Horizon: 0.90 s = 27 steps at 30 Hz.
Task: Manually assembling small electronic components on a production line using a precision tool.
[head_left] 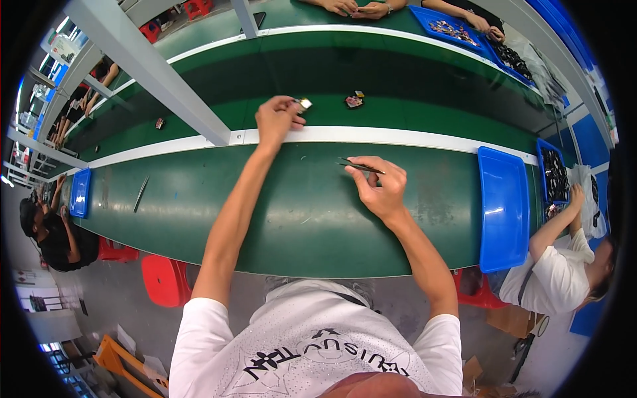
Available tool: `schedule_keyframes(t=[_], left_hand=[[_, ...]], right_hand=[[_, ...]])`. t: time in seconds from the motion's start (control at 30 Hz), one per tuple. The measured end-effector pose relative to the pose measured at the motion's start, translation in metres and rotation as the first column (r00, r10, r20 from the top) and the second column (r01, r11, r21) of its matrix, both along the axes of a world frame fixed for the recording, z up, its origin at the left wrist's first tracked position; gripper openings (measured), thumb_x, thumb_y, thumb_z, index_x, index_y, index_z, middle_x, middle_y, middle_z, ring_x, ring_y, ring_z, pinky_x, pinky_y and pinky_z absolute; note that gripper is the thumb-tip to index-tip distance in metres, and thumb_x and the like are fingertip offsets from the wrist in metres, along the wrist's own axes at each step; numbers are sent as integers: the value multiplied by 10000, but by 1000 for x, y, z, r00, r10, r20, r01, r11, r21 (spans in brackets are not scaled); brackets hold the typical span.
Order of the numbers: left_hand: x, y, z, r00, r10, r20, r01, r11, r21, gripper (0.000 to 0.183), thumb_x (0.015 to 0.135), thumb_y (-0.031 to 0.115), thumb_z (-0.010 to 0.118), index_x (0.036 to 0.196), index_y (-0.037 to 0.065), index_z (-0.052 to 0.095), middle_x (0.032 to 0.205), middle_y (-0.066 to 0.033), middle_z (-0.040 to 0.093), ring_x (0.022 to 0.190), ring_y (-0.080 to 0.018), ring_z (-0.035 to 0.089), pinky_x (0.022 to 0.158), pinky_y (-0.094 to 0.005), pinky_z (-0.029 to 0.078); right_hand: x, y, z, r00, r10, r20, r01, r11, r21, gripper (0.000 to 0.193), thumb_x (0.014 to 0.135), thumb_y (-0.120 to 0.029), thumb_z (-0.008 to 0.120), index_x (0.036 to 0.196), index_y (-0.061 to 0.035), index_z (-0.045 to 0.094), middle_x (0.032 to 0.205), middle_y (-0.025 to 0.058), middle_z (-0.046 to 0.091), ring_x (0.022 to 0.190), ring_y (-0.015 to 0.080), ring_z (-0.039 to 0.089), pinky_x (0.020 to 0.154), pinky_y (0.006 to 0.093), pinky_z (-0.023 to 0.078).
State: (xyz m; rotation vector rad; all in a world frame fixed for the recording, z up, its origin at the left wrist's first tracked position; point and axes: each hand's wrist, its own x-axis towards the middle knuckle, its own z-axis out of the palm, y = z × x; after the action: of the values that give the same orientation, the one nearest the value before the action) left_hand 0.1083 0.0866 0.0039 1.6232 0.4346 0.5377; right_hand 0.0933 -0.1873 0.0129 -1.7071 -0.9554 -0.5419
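Note:
My left hand (277, 119) reaches over the white rail to the green conveyor belt. Its fingertips pinch a small part (304, 103) that looks white, yellow and dark; its exact kind cannot be made out. Above the near green worktop, my right hand (383, 184) is closed on dark tweezers (361, 166), whose tips point left. Farther right on the belt lies a small clump of reddish, dark and yellow parts (354, 100).
A second pair of tweezers (141, 194) lies on the worktop at left. Blue trays (504, 209) stand at right, one with black parts (553, 176). A grey post (159, 73) rises at the rail. Co-workers sit at both sides and across; red stools (164, 280) stand below.

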Motion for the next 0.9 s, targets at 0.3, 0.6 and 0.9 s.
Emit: schedule_keyframes(t=[0.3, 0.6, 0.9], left_hand=[[28, 27, -4, 902, 422, 88, -315, 504, 804, 201, 954, 219, 656, 1029, 66, 762, 1099, -186, 679, 973, -427, 682, 817, -531, 540], [84, -45, -9, 989, 25, -146, 42, 897, 441, 457, 910, 429, 761, 899, -28, 763, 589, -58, 664, 479, -118, 647, 456, -268, 509], [87, -52, -4, 953, 171, -251, 0, 826, 564, 334, 763, 327, 885, 755, 17, 761, 819, -206, 751, 830, -366, 745, 770, -449, 572]], right_hand=[[8, -3, -2, 993, -57, 106, 58, 998, -13, 160, 755, -59, 851, 856, -68, 728, 817, 35, 751, 480, 190, 570, 496, 301, 429], [22, -5, -5, 994, -89, 66, 89, 996, -1, 165, 736, -56, 858, 865, -79, 758, 737, 16, 727, 414, 127, 446, 442, 281, 373], [21, 0, -13, 994, -80, 72, 82, 996, -27, 169, 725, -66, 873, 865, -72, 778, 683, 2, 717, 404, 87, 413, 421, 250, 334]])
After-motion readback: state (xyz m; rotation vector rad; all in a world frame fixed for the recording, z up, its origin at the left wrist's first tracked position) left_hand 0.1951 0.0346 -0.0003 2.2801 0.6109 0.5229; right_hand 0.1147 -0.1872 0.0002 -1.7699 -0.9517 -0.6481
